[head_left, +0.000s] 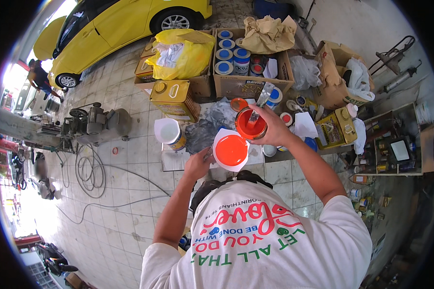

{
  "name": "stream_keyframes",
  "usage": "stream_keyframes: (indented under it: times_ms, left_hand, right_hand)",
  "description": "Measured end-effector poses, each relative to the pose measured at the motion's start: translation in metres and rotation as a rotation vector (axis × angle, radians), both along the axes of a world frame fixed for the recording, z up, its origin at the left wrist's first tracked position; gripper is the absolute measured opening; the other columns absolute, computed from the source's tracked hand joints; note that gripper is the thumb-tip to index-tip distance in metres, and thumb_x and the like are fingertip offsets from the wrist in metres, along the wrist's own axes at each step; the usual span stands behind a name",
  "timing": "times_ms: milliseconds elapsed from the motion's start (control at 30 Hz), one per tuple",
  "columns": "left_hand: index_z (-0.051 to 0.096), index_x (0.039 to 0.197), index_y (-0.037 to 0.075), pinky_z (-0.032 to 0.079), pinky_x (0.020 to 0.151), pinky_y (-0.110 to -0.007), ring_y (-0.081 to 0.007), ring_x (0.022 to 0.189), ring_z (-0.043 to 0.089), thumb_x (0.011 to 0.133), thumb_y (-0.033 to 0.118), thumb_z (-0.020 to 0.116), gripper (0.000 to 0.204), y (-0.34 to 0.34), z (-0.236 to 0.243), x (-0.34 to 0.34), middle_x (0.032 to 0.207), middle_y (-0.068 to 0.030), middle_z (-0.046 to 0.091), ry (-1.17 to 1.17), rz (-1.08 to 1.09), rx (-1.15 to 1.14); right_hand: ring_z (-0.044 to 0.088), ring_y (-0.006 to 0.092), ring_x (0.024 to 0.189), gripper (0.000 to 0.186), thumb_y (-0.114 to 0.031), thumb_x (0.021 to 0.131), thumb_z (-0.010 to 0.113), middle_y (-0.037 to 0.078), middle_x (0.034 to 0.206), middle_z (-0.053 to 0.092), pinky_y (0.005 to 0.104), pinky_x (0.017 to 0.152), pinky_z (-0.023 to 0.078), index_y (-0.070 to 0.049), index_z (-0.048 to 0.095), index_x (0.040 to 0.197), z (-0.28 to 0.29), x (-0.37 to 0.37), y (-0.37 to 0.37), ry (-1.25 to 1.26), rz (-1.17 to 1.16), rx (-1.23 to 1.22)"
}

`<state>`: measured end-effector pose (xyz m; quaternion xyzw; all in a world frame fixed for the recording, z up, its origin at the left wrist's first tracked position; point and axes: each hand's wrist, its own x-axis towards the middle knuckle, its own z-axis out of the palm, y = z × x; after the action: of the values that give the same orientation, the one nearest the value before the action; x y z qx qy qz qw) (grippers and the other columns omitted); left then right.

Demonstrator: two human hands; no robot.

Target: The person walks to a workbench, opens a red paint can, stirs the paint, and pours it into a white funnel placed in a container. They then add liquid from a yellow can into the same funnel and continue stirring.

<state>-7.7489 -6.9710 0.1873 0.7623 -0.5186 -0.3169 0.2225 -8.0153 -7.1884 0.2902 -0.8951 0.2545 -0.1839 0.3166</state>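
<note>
My right hand (269, 126) grips an open paint can (259, 131) of orange-red paint, tilted over a container. A flat metal stirring blade (263, 98), streaked with paint, stands up out of the can's mouth by my fingers. Below it, a container of bright orange paint (230, 150) has a white paper collar (220, 159) around its mouth. Close against that collar's left side, my left hand (196, 165) is closed, its fingers curled; what they grip is hidden. Farther left stands another can with a white paper collar (168, 130).
Behind are a gold rectangular tin (174, 100), a carton of blue-lidded cans (253, 85) and a yellow plastic bag (184, 57). Another gold tin (336, 128) stands right. An air compressor (99, 123) and a coiled hose (90, 171) lie left, near a yellow car (115, 24). A person (41, 79) stands far left.
</note>
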Motion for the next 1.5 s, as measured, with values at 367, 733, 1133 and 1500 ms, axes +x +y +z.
stream_keyframes:
  times_ms: [367,733,1133,1500]
  left_hand:
    - [0.060,0.145,0.012,0.053,0.096,-0.050,-0.0443,0.113,0.066,0.095,0.039,0.066,0.057,-0.006,0.000,0.003,0.119,-0.0241,0.072,0.024,-0.013,0.065]
    - [0.061,0.143,0.013,0.054,0.091,-0.050,-0.0437,0.109,0.069,0.095,0.031,0.067,0.052,0.037,0.007,0.012,0.114,-0.0236,0.073,-0.002,0.166,0.022]
    - [0.070,0.126,0.009,0.054,0.074,-0.041,-0.0336,0.079,0.072,0.092,0.014,0.066,0.035,0.144,0.050,0.102,0.087,-0.0200,0.073,0.007,0.421,-0.051]
    - [0.068,0.132,0.010,0.053,0.075,-0.043,-0.0359,0.081,0.071,0.092,0.019,0.067,0.041,0.175,0.041,0.262,0.086,-0.0200,0.071,0.042,0.454,-0.056]
  right_hand:
    - [0.062,0.0393,0.114,0.117,-0.030,0.059,0.098,0.018,0.126,0.054,0.0453,0.097,0.053,-0.013,0.038,0.158,-0.022,-0.001,0.011,0.044,-0.139,-0.072]
    - [0.059,0.0453,0.118,0.117,-0.035,0.060,0.098,0.027,0.130,0.053,0.0503,0.100,0.052,-0.009,0.037,0.157,-0.138,-0.001,0.034,0.000,-0.448,0.025]
    - [0.051,0.0487,0.129,0.134,-0.036,0.056,0.102,0.031,0.146,0.046,0.0533,0.105,0.046,-0.006,0.027,0.162,-0.218,0.005,0.087,-0.127,-0.598,0.045]
    - [0.043,0.0459,0.139,0.098,-0.031,0.072,0.093,0.025,0.152,0.043,0.0547,0.114,0.037,-0.005,0.045,0.153,-0.154,0.081,0.167,-0.094,-0.699,-0.421]
